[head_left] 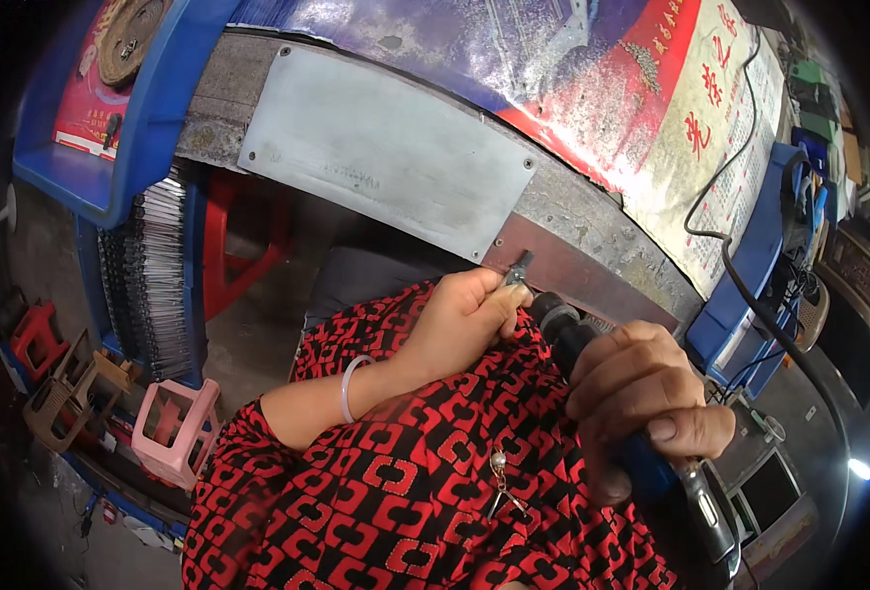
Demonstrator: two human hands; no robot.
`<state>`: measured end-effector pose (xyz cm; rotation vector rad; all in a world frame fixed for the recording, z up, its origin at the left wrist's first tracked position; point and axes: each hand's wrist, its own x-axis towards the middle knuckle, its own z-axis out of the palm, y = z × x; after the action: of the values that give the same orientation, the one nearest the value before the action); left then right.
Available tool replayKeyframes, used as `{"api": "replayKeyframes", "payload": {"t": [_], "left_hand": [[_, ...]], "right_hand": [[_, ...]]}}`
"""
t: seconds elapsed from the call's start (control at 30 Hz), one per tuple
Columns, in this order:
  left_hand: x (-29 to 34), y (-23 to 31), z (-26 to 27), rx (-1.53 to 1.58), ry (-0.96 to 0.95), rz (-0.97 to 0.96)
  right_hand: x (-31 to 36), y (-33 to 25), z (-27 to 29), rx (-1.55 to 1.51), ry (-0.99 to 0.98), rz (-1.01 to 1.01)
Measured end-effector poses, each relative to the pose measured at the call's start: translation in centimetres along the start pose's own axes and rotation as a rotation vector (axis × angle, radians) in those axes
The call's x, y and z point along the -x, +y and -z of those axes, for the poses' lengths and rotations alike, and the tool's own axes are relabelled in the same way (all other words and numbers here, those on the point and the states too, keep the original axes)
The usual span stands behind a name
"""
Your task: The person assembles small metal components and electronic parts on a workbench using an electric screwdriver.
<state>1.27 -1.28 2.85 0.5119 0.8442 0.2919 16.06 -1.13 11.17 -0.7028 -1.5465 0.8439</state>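
Note:
My left hand [474, 305] pinches a small dark metal piece [520, 267] with a narrow end sticking up past the fingers; its exact kind I cannot make out. Wrapped around a black and blue cylindrical tool, like an electric screwdriver [565, 329], is my right hand [641, 383]. The tool's black nose points up and left, close to the left fingertips. Whether its tip touches the metal piece is hidden by the fingers. Both hands are above my lap, just in front of the bench edge, near a grey metal plate [386, 147] screwed to the bench.
A blue bin [150, 128] stands at the bench's left end. Below it, another container holds many thin metal rods [165, 280]. Red and pink stools [174, 433] are on the left floor. Printed sheets [592, 88] cover the bench; a black cable [725, 236] runs down the right.

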Motion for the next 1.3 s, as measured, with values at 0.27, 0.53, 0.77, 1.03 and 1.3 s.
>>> {"api": "replayKeyframes", "payload": {"t": [0.27, 0.53, 0.77, 1.03, 1.3], "left_hand": [[0.2, 2.1, 1.1, 0.097, -0.254, 0.151], [2.7, 5.4, -1.0, 0.131, -0.283, 0.039], [2.0, 5.4, -1.2, -0.208, -0.02, -0.315], [1.6, 5.9, -2.8, -0.258, 0.062, -0.247], [1.2, 5.3, -2.8, -0.23, 0.05, -0.191]], "right_hand": [[0.5, -0.7, 2.0, -0.109, 0.406, -0.188], [0.6, 4.5, 6.6, 1.325, -0.103, -0.631], [1.0, 2.6, 4.8, 1.24, -0.062, -0.487], [5.9, 1.0, 0.1, -0.345, 0.175, -0.936], [6.5, 2.0, 0.8, -0.469, 0.159, -1.029]]}}
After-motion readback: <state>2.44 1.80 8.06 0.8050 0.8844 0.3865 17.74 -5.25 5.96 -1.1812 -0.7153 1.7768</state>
